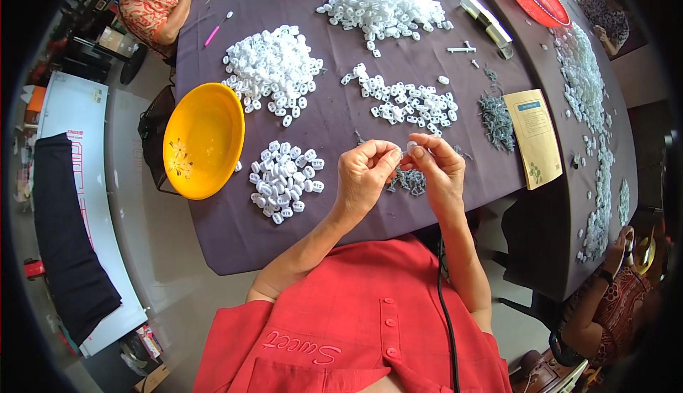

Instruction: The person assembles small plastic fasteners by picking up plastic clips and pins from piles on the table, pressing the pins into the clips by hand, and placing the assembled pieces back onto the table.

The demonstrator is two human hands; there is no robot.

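1. Two bare hands meet above the near side of the dark-covered table, wrists raised, fingers curled inward; the left forearm slants up and rightward, the right one rises almost straight
2. One left hand, thumb and forefinger pressed together in a pinch, its other fingers folded; whether anything sits inside that pinch I cannot tell
3. One right hand, thumb and forefinger nipped around a small white piece, which lies between the two hands' fingertips
4. Two main clumps of grey bits on this table: one grey clump just below the hands, partly hidden by them, and another grey heap beside a single tan booklet
5. Four groups of white pieces on the same cloth: a small near pile, a larger left pile, a far pile and a loose middle spread; too many pieces to count singly
6. One yellow bowl at the left edge, one pink-handled tool beyond it
7. Three other people in part view around the tables
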